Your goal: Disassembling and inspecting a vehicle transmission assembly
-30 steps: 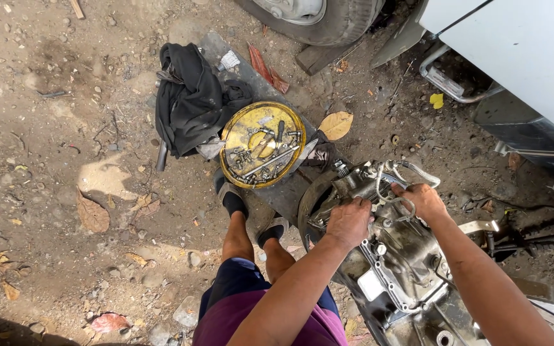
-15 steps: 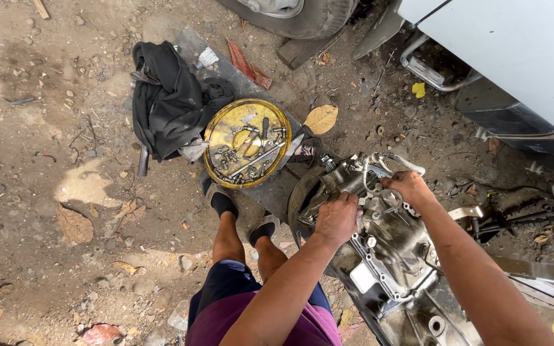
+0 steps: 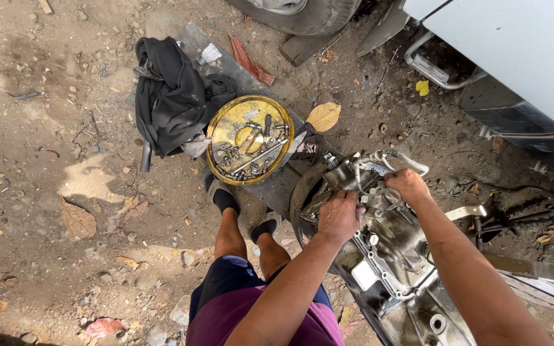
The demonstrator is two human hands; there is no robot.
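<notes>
A greasy metal gearbox housing lies on the dirt ground in front of me, its round bell end toward my feet. My left hand presses closed on its upper left side near the bell rim. My right hand grips the fittings at its top, beside a braided hose that curls off the housing. Whether either hand holds a small tool is hidden by the fingers.
A round yellow tray with several sockets and bolts sits on a grey board beside a black cloth. A tyre and a white vehicle body stand at the top. Dry leaves and stones litter the dirt.
Both hands stay on the gearbox top with only slight shifts of the fingers. The view has drifted a little, so the tray and cloth sit lower in frame.
</notes>
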